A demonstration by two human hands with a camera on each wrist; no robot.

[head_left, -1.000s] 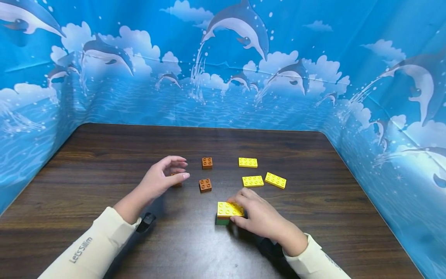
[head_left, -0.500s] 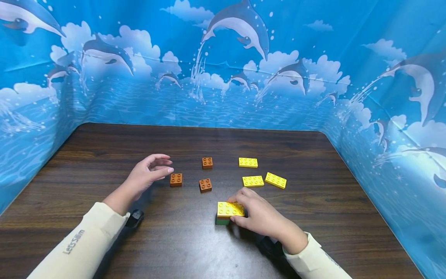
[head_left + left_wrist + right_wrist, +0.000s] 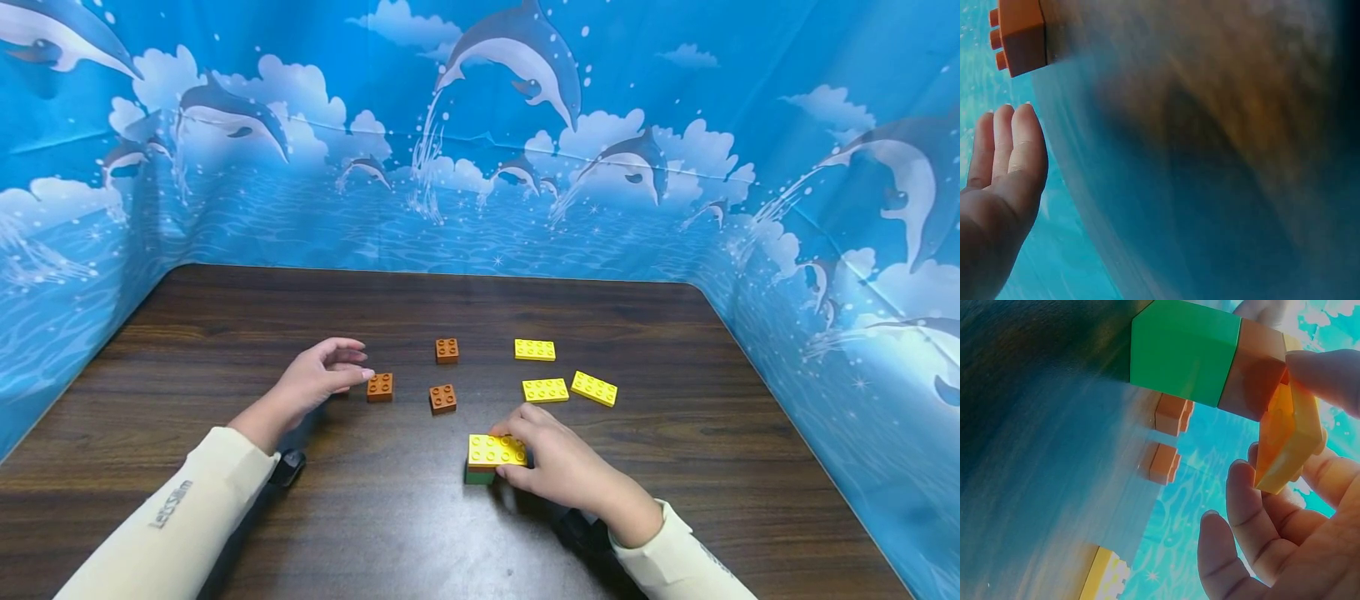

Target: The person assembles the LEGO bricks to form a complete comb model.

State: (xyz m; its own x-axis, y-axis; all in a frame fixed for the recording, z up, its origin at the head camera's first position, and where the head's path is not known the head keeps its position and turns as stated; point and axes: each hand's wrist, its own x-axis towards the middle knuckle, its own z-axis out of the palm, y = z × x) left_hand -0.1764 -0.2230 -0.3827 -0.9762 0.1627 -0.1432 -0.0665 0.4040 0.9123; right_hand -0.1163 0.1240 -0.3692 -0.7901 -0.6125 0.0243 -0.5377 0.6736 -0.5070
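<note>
Sleeves of cream cloth reach in from the table's point(image 3: 225, 533) near edge. Closest to that edge, the right hand point(image 3: 558, 462) pinches a small brick stack point(image 3: 491, 457): a yellow plate on top, an orange brick and a green brick beneath it, as the right wrist view shows point(image 3: 1185, 353). Thumb and fingertips point(image 3: 1329, 369) clamp the yellow plate's end, and the stack stands on the table, right of the middle.

Farther in and to the left, the left hand point(image 3: 318, 383) rests near the table, its grip apart, fingers loosely straight and holding nothing. Its fingertips lie just beside an orange square brick point(image 3: 379, 387) without clearly touching it; the left wrist view shows that brick point(image 3: 1019, 34) beyond the fingers.

A second orange brick point(image 3: 442, 398) lies near the middle, a third point(image 3: 447, 350) behind it. Toward the right edge lie three yellow plates point(image 3: 545, 389), point(image 3: 594, 388), point(image 3: 535, 350), apart from one another. A dolphin-printed backdrop point(image 3: 480, 142) rises past the far edge.
</note>
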